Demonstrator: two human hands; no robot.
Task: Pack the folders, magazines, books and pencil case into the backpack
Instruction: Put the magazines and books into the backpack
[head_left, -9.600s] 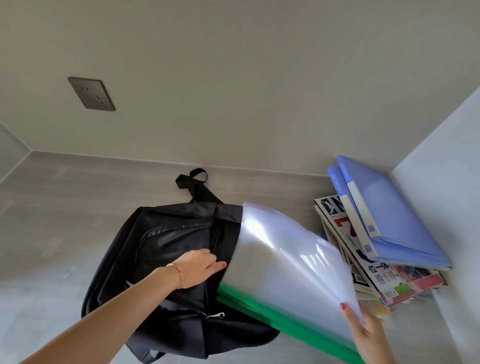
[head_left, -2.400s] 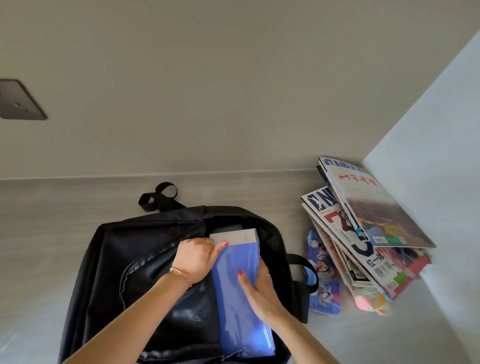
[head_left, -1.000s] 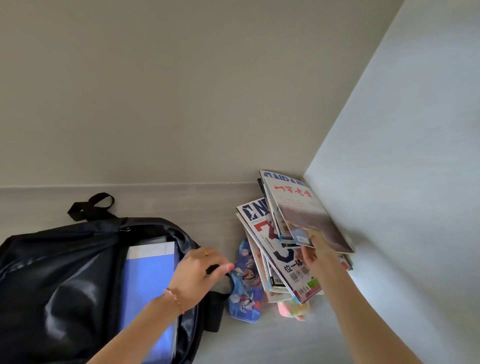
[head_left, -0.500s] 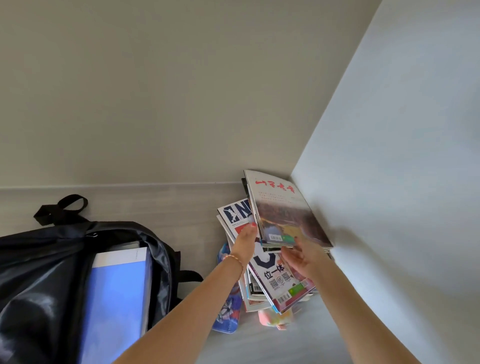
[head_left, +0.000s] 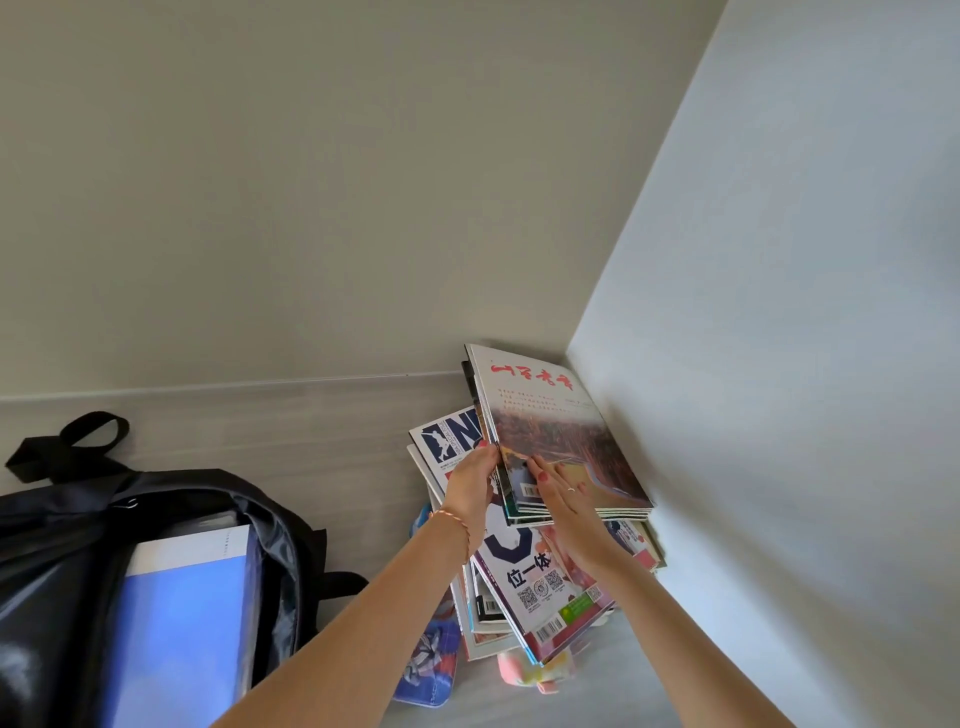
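A black backpack (head_left: 57, 540) lies open at the lower left with a blue folder (head_left: 182, 623) sticking out of it. In the right corner sits a messy pile of magazines (head_left: 540, 587). A small stack of magazines (head_left: 561, 441) with red characters on its cover is on top of that pile. My left hand (head_left: 470, 483) grips that stack's left edge, and my right hand (head_left: 563, 499) lies flat on its near cover. A blue patterned pencil case (head_left: 428, 670) pokes out beside the pile, partly hidden by my left arm.
A beige wall stands behind the grey wood-grain surface (head_left: 291, 426), and a white wall (head_left: 779, 415) closes in on the right next to the pile. A pink and yellow item (head_left: 530, 673) peeks out under the pile's near end.
The blue folder went into the backpack. My left hand left the backpack's rim and moved right to the top magazines; both hands now hold that stack, squared up at the corner.
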